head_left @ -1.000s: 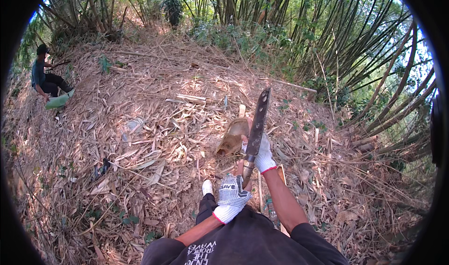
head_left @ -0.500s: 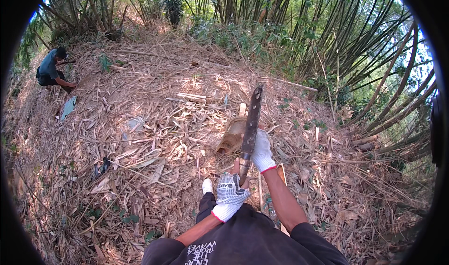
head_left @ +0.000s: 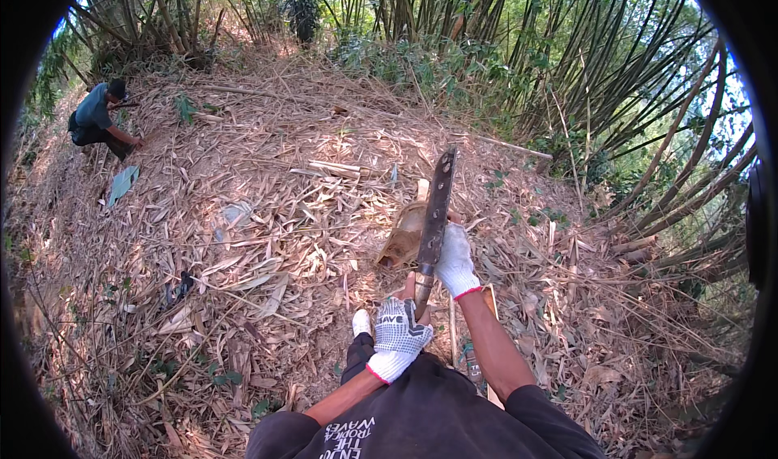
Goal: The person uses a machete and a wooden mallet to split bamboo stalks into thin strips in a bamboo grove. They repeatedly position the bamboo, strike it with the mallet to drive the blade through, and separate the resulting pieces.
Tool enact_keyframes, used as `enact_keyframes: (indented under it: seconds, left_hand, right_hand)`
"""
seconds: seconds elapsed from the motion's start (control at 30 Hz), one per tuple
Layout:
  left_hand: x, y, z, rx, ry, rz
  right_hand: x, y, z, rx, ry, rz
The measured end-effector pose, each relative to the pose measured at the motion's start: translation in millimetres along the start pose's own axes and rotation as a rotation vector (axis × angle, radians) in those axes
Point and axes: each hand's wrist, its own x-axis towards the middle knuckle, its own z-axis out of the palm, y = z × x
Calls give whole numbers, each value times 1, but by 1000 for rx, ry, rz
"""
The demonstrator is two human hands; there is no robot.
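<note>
My left hand point(head_left: 399, 325), in a white knit glove with a grey dotted, printed back and bare fingertips, is closed round the handle of a machete point(head_left: 438, 204). Its long dark blade, spotted with pale marks, points up and away from me. Against the right edge of the blade, just above the handle, my right hand point(head_left: 457, 260) is closed at the blade, in a white glove with a red cuff edge. The blade hides part of its fingers. Just left of the blade a cut, hollow brown bamboo piece point(head_left: 403, 236) lies on the ground.
Dry leaves and bamboo husks point(head_left: 267, 256) cover the slope. A co-worker point(head_left: 101, 119) bends at the far left beside a green sheet-like thing point(head_left: 123, 185). Bamboo clumps point(head_left: 616, 94) stand behind and right. My white shoe point(head_left: 361, 322) shows below; a bottle-like thing point(head_left: 471, 363) lies near me.
The co-worker at the far left has shifted slightly, with the head a little to the right. My hands and the machete stay nearly where they were.
</note>
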Motion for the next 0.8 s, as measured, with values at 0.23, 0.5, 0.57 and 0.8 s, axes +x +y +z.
enact_keyframes:
  seconds: [0.23,0.5,0.57,0.8]
  left_hand:
    - [1,-4,3,-25,24,11]
    - [3,-5,5,2,29,42]
    - [3,-6,5,5,16,26]
    - [8,7,-1,-51,-40,-74]
  right_hand:
    - [2,5,7,46,30,-3]
    - [7,10,7,-85,33,-80]
    - [7,5,5,-81,21,-75]
    - [9,-6,-2,-33,-34,5]
